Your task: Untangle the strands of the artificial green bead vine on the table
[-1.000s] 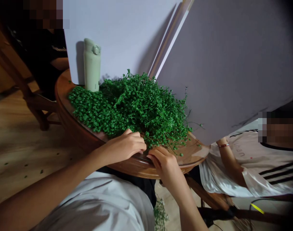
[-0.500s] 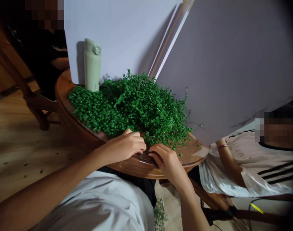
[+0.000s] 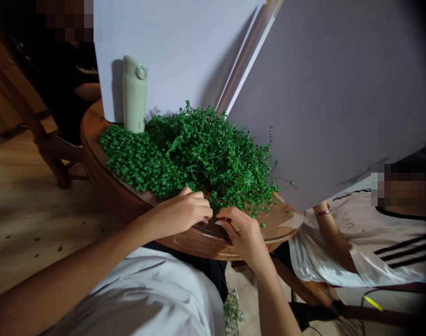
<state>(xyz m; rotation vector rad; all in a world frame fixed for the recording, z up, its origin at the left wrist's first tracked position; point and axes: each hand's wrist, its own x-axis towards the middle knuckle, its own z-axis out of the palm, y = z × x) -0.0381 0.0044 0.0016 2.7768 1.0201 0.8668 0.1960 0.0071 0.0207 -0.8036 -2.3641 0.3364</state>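
Observation:
A tangled heap of green sprigs with small round heads sits on the round wooden table. Left of it spreads a pile of loose green heads. My left hand rests at the near edge of the greenery, fingers curled in and closed; what they hold is hidden. Just right of it, my right hand has thumb and forefinger brought close together at the front of the heap. Whatever lies between those tips is too small to name. Both hands nearly meet, fingertips facing.
A pale green flask stands upright behind the loose heads. White panels rise at the back of the table. One person in black sits at the left, another in a white shirt at the right. Green bits dot the floor.
My right hand's forefinger and knuckles have shifted slightly, and its forearm has moved a little left. My left hand and the heap look the same.

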